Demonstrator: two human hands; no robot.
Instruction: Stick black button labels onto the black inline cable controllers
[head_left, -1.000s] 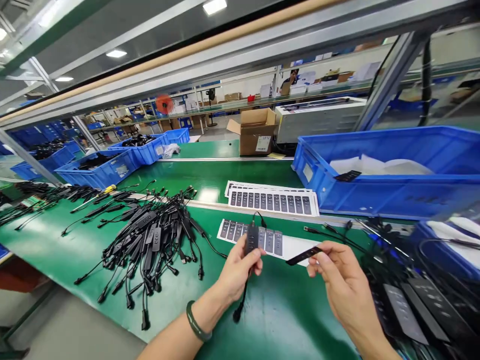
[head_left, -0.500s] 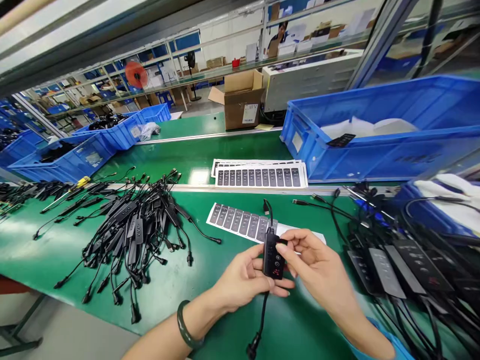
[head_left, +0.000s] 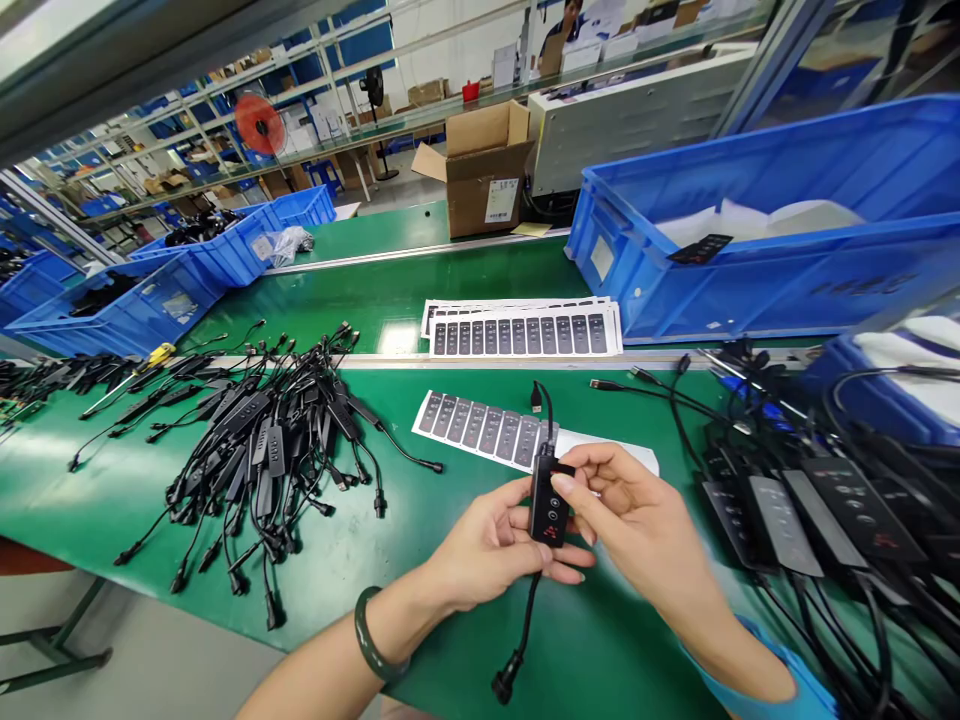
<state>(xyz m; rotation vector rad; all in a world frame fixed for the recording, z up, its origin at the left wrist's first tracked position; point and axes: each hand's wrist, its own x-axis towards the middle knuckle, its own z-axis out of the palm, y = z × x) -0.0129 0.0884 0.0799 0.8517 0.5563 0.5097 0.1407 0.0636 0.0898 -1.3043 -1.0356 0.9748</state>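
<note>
My left hand [head_left: 499,545] is closed around a black inline cable controller [head_left: 547,505], keeping it above the green table. From its top end a short USB lead bends up, and a cable with a round connector [head_left: 508,677] hangs below. On the controller's face lies a black label [head_left: 553,525] with round symbols and red marks. My right hand [head_left: 622,510] pinches the upper right edge of that label between thumb and fingers. Just behind the hands is a sheet of grey-black labels [head_left: 476,427], its right part bare white backing.
A heap of black cable controllers [head_left: 262,440] lies to the left, and more controllers [head_left: 787,520] are piled at the right. Label sheets [head_left: 521,335] are stacked behind the metal strip. Blue bins [head_left: 757,270] and a cardboard box [head_left: 484,180] stand at the back.
The view has tilted slightly downward, so the background sits higher. Both hands keep nearly the same hold on the controller and label; the right thumb has barely shifted.
</note>
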